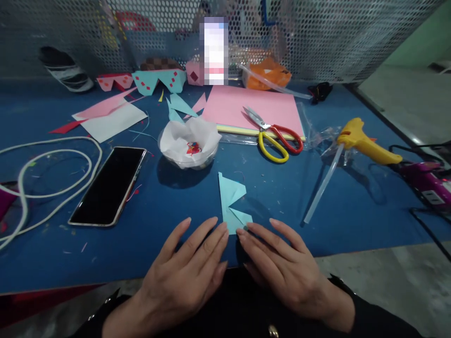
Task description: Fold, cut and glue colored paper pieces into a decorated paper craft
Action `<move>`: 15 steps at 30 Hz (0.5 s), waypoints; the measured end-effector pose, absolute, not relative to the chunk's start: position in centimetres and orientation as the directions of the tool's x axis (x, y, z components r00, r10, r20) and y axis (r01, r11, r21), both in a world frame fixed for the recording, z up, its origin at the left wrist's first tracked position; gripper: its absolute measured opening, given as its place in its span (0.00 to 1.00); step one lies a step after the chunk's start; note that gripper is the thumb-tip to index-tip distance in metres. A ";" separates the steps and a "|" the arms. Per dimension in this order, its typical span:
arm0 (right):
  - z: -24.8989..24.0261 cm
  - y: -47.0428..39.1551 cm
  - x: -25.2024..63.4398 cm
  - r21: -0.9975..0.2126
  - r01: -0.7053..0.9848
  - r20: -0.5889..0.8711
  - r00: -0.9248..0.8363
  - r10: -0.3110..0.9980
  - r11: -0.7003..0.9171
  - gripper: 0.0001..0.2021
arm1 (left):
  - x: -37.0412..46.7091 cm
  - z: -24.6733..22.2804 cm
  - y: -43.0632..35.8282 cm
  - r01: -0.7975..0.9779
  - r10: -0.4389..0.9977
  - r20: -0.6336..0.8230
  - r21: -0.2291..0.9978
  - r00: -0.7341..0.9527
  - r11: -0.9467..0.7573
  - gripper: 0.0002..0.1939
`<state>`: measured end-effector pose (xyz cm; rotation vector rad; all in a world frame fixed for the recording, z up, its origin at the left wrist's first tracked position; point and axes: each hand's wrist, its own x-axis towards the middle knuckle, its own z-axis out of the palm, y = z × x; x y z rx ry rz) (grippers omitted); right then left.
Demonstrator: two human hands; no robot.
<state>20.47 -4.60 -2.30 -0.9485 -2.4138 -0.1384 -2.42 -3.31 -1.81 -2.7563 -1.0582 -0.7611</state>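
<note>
Folded blue paper [229, 191]: left hand [186, 279], right hand [291, 274] at near end, fingers outstretched, unclenched; bright screen [216, 52] blurred, unreadable

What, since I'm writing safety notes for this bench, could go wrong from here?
The left hand and right hand are at the near end of the folded blue paper; uneven pressure might crush it. The scissors lie partly on the pink paper; pulling a sheet could drag them. The glue stick juts from the yellow glue gun toward the right hand and might get knocked.
</note>
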 end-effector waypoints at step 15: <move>-2.3 -4.3 20.5 -0.159 0.662 0.554 -0.554 0.622 0.732 0.11 | -2.6 -1.9 -3.6 0.630 0.573 0.455 0.031 0.682 -0.776 0.18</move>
